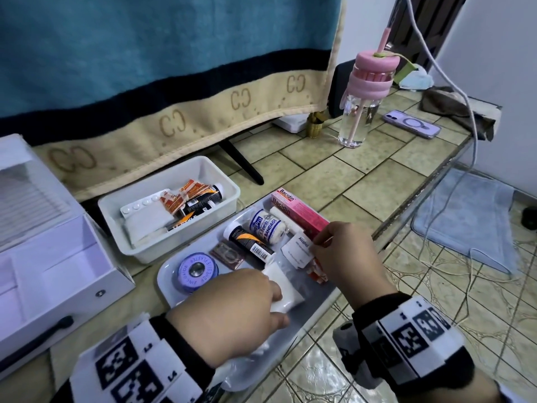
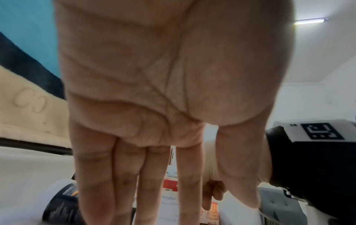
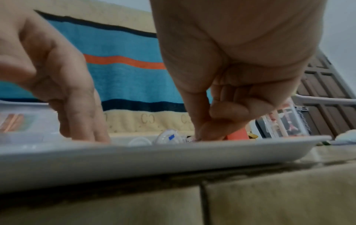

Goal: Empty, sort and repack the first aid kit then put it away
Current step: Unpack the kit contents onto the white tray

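Sorting is being done over the pale grey plastic tray [image 1: 170, 289]: a white film-wrapped soft packet [image 1: 287, 292], long axis pointing away, is being pinched by the left hand [image 1: 229, 312], nearer the open white kit box [image 1: 58, 257]. A white Alcohol-labelled pack [image 1: 297, 251] is being nipped by the curled right hand [image 1: 345, 257]; orange sachets [image 1: 186, 196] are being held in the white tub [image 1: 145, 248].

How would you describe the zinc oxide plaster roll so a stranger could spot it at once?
On the tiled counter lies a flat white tray, nearer than the deeper white tub. The zinc oxide plaster roll sits at its left end, beside the left hand. It alone is a round blue spool with a shiny centre.
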A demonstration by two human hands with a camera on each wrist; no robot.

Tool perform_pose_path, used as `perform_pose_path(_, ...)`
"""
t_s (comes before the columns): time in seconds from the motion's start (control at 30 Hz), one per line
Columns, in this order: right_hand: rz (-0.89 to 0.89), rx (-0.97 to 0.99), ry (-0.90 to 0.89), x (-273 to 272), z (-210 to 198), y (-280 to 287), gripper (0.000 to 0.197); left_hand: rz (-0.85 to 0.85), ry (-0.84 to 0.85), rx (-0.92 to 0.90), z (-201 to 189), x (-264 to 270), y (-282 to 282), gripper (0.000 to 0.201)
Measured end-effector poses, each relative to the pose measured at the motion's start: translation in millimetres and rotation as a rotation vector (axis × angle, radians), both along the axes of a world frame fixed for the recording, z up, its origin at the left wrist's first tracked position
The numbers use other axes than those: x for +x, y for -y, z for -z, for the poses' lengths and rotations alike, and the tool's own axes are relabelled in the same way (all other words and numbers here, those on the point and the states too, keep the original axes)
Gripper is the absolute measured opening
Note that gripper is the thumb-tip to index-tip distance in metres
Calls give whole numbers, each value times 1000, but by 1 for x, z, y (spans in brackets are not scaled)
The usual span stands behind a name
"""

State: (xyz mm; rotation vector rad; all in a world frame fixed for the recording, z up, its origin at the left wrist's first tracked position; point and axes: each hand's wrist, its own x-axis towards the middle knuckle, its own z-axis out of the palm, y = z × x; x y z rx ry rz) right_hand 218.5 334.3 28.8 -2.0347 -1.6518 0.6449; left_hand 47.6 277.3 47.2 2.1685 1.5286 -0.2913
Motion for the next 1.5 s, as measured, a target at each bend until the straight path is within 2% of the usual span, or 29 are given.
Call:
perform_pose_path(0.1,-58,12,116,-4,2,-2,22,-14,-24,4,-1,0,3,48)
perform_pose_path(0.23,-120,-5,145,-5,5,-2,12,-28,-21,19,-2,3,6,49)
perform_pose_path(0.33,-136,51,190,-5,2,1,7,-25,-18,58,-5,4,9,50)
perform_pose_path(0.53,-175,150,187,-27,-28,12,19,-104,88,185,-19,-8,20,44)
perform_pose_path(0.67,-403,164,23,-66,-58,17,17,-258,123,275,-38,-43,33,32)
perform_pose_path(0.73,-546,100,-121,-91,-75,19,15,-370,162,307,-49,-68,43,23)
perform_pose_path(0.83,-778,-30,-319,-129,-99,27,12,-544,172,356,-61,-108,62,23)
perform_pose_path(1.0,-1132,-107,-219,-213,-118,43,17,-824,142,426,-70,-189,112,18)
perform_pose_path(1.13,-1304,-154,-100,-275,-114,44,40,-1004,15,432,-59,-238,139,28)
perform_pose_path(1.23,-1335,-85,-102,-313,-116,38,51,-1058,-26,439,-54,-266,147,43)
perform_pose_path(1.33,-1332,157,-29,-340,-121,35,48,-1040,-100,466,-58,-288,146,49)
perform_pose_path(1.4,-1342,285,32,-354,-120,35,49,-1016,-66,549,-62,-301,142,48)
perform_pose_path(1.5,-1349,352,51,-369,-113,34,50,-951,52,736,-70,-315,133,48)
